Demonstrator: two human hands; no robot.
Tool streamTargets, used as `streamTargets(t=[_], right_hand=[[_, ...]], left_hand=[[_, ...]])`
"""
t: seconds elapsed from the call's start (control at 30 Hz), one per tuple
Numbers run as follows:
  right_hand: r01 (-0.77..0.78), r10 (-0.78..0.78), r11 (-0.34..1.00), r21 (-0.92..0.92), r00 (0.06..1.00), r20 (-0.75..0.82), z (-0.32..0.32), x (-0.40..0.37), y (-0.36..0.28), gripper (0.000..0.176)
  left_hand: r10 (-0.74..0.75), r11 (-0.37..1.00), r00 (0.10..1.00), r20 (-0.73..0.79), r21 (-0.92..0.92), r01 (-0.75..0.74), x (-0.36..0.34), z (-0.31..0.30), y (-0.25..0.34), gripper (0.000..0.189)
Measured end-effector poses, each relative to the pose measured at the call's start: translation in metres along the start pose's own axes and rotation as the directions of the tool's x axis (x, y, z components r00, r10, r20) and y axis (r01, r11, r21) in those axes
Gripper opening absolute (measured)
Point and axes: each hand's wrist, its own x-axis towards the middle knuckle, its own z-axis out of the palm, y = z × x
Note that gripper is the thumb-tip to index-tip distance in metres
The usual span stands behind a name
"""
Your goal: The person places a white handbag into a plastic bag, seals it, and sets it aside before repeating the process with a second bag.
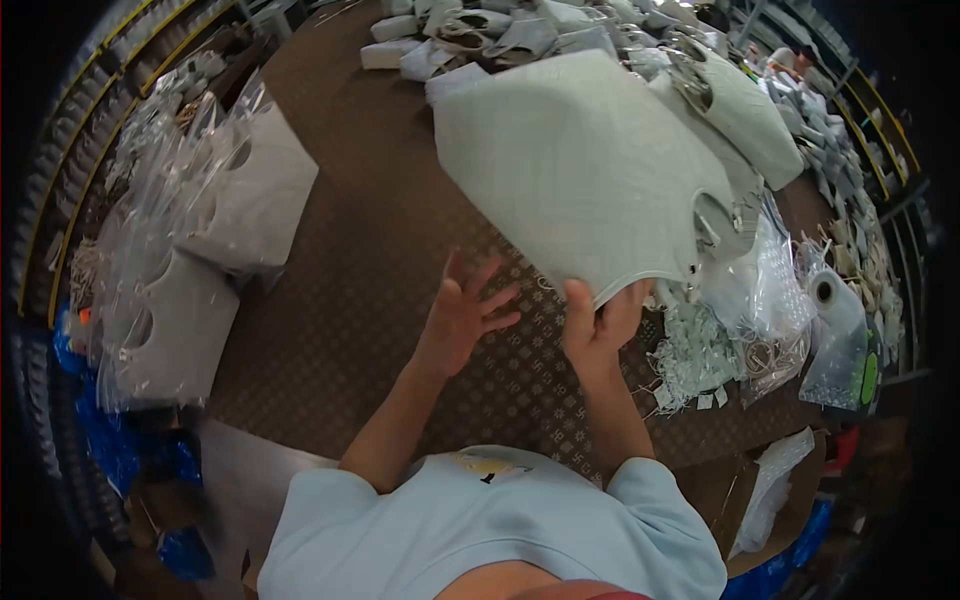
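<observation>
Right hand (598,325) tight on grey bag (580,170), left hand (462,315) splayed, empty (brown patterned table (380,250), shelves (70,170) alongside)

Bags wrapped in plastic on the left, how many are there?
2. The far wrapped bag lies at the upper left; the near wrapped bag sits below it, closer to the person. More may be hidden behind them.

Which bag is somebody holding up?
The big pale bag in the middle, gripped at its bottom edge by the right hand. The other bags all lie on the table.
</observation>
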Motion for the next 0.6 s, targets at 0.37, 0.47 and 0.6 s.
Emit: streamTargets(t=[0.37, 0.47, 0.6], right_hand=[[-0.376, 0.172, 0.925, 0.051, 0.536, 0.826, 0.030, -0.204, -0.130, 0.022], [-0.529, 0.105, 0.848, 0.044, 0.249, 0.963, 0.020, -0.188, -0.152, 0.022], [-0.636, 0.510, 0.755, -0.162, 0.412, 0.755, 0.037, -0.156, -0.103, 0.022]], left_hand=[[-0.048, 0.994, 0.891, -0.451, 0.064, 0.086, -0.125, -0.137, 0.016, 0.082], [-0.046, 0.953, 0.899, -0.436, 0.250, 0.170, -0.149, -0.195, 0.022, 0.089], [-0.160, 0.876, 0.705, -0.691, 0.229, 0.424, -0.165, -0.238, 0.011, 0.099]])
